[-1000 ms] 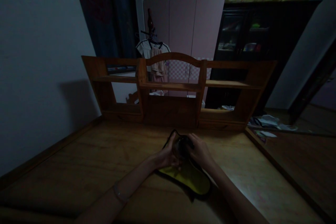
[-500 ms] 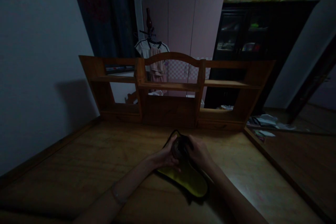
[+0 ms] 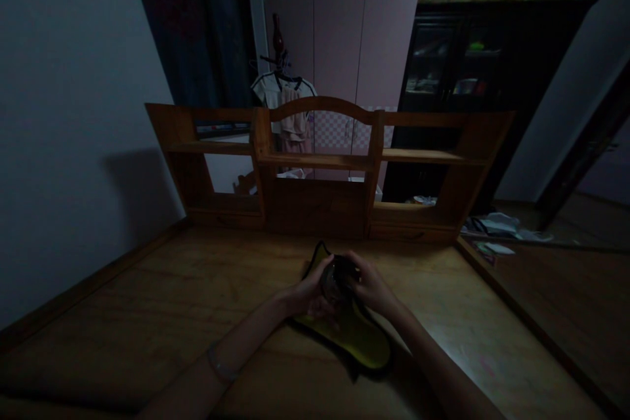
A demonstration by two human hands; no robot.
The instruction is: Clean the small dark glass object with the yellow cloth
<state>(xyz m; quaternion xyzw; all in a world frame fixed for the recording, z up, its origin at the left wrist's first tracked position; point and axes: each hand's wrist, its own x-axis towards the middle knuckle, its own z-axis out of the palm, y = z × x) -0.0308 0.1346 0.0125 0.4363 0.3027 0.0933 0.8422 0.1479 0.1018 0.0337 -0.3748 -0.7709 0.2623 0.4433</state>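
Note:
Above the bed boards, my left hand (image 3: pixel 312 292) is curled round a small, dark, shiny round object (image 3: pixel 331 281) that looks like a glass or jar; its exact kind is hard to make out. My right hand (image 3: pixel 370 283) closes on the far right side of it, fingers bent over a black part (image 3: pixel 347 269) that may be cloth or a rim. Beneath both hands lies a flat yellow-green piece (image 3: pixel 367 344) with a black border, rounded at the near end and pointed at the far end. Dim light and the fingers hide much of the round object.
A wooden shelf unit (image 3: pixel 315 161) stands across the far end of the wooden surface (image 3: pixel 236 269). A wall (image 3: pixel 73 144) borders the left. Raised edging (image 3: pixel 531 315) runs along the right, with papers (image 3: pixel 502 226) beyond it.
My right hand has turned and its fingers have shifted over the black part. The round object has tilted slightly, and the pointed end of the yellow-green piece has moved a little left.

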